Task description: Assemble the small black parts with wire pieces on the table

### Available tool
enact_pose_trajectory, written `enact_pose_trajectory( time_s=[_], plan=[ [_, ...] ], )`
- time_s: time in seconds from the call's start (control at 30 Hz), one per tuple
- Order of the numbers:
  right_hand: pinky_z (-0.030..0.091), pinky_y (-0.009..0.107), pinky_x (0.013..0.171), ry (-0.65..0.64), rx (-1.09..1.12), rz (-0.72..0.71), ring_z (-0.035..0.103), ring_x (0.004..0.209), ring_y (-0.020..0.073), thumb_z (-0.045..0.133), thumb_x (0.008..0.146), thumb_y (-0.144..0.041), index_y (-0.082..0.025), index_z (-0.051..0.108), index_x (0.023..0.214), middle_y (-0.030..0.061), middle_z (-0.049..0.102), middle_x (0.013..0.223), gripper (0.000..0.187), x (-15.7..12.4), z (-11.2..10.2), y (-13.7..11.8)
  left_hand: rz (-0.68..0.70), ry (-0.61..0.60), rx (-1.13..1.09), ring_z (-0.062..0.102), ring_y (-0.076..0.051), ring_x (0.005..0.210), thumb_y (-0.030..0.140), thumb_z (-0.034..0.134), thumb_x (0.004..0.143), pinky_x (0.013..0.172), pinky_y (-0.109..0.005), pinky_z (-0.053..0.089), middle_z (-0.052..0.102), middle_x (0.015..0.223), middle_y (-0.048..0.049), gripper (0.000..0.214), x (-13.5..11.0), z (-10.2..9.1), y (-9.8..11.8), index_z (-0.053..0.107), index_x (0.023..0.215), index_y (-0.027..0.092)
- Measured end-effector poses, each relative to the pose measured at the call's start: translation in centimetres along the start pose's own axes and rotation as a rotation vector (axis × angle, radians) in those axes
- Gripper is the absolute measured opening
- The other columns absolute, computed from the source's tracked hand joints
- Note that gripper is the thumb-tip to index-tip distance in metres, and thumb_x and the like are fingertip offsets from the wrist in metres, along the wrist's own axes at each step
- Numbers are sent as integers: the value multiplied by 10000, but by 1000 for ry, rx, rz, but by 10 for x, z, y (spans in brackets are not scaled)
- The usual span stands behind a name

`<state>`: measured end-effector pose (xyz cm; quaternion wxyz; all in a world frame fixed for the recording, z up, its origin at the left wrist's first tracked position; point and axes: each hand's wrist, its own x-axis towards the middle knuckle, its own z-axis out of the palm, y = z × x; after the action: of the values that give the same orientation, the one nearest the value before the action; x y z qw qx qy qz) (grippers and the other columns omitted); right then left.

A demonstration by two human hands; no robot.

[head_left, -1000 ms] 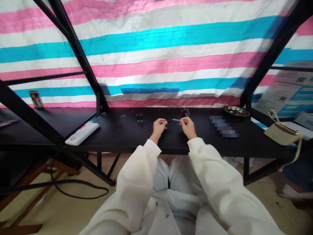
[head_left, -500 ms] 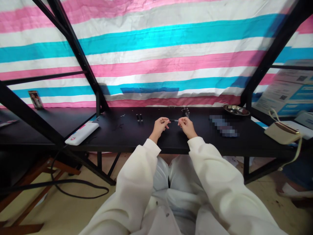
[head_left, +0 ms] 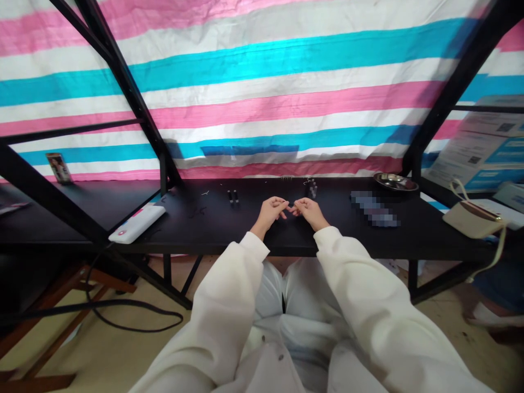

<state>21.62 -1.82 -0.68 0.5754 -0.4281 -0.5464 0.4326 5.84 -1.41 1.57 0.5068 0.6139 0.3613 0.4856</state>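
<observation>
My left hand (head_left: 273,212) and my right hand (head_left: 308,210) meet above the black table (head_left: 213,229), fingertips pinched and almost touching. The slim dark tube between them is nearly all hidden by the fingers, so its ends cannot be made out. To the left of my hands, two short black tubes with whitish ends (head_left: 233,197) stand or lie side by side. Just behind my right hand is a small cluster of similar dark and grey pieces (head_left: 313,188).
A white power bank-like box (head_left: 138,224) lies at the left table edge. At the right are a shiny metal dish (head_left: 396,182), a blurred-out item (head_left: 374,209) and a beige purse (head_left: 472,219). Black frame posts (head_left: 123,76) rise on both sides before a striped sheet (head_left: 286,65).
My hands have drawn closer together. The slim dark tube, earlier seen stretching between my fingertips with a paler right end, is now mostly covered by my fingers.
</observation>
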Motion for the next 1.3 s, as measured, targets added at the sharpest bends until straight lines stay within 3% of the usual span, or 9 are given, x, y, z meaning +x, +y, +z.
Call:
enact_pose_trajectory(
  time_s=[0.2,0.3,0.4,0.53,0.67,0.77,0.93,1.3],
  plan=[
    [483,291,584,-136,-37,35,588,538,136,634,675,-576,-186,545,711,15,624,561,402,2,2,4,63,-47,110,541,-73,425,330,703,659,394,-167,359,613,607,-8,277,-5,9,3,579,776,112],
    [475,282,594,-188,-58,16,592,578,130,611,713,-529,-180,564,765,32,663,642,355,2,3,4,69,23,202,518,-66,404,309,678,680,415,-184,387,613,611,-15,221,-2,5,2,561,686,121],
    [472,275,588,-167,-54,24,591,595,122,622,717,-452,-177,564,845,55,697,739,309,1,5,3,-4,192,337,502,-71,367,272,651,691,404,-193,367,628,623,-23,178,5,-12,0,548,644,134],
    [474,286,597,-148,-62,20,586,596,123,650,680,-402,-174,572,835,58,695,744,286,-1,6,2,-155,400,589,539,-89,399,259,633,694,477,-208,408,656,645,-27,139,10,-51,6,565,638,151],
    [473,294,609,-146,-73,12,579,591,124,660,652,-423,-174,582,805,44,680,695,302,-4,7,0,-312,475,857,616,-146,549,294,633,688,593,-238,440,649,596,-34,115,4,-84,14,626,682,180],
    [477,299,620,-146,-74,15,579,592,124,669,642,-422,-172,583,793,41,675,678,304,-5,7,-2,-352,472,984,640,-189,718,334,617,705,650,-261,446,679,686,-63,143,-1,-95,15,659,721,198],
    [475,295,617,-150,-69,21,576,576,120,677,631,-410,-168,586,781,34,669,655,299,-5,7,-3,-317,510,1126,629,-247,876,386,600,734,693,-302,452,681,916,-116,220,-1,-98,12,686,822,205],
    [467,287,603,-152,-65,17,563,553,114,680,623,-431,-172,595,770,26,663,635,310,-6,8,-3,-321,507,1255,625,-305,923,335,517,806,733,-361,472,654,931,-184,264,15,-95,7,663,904,138]
  ],
)
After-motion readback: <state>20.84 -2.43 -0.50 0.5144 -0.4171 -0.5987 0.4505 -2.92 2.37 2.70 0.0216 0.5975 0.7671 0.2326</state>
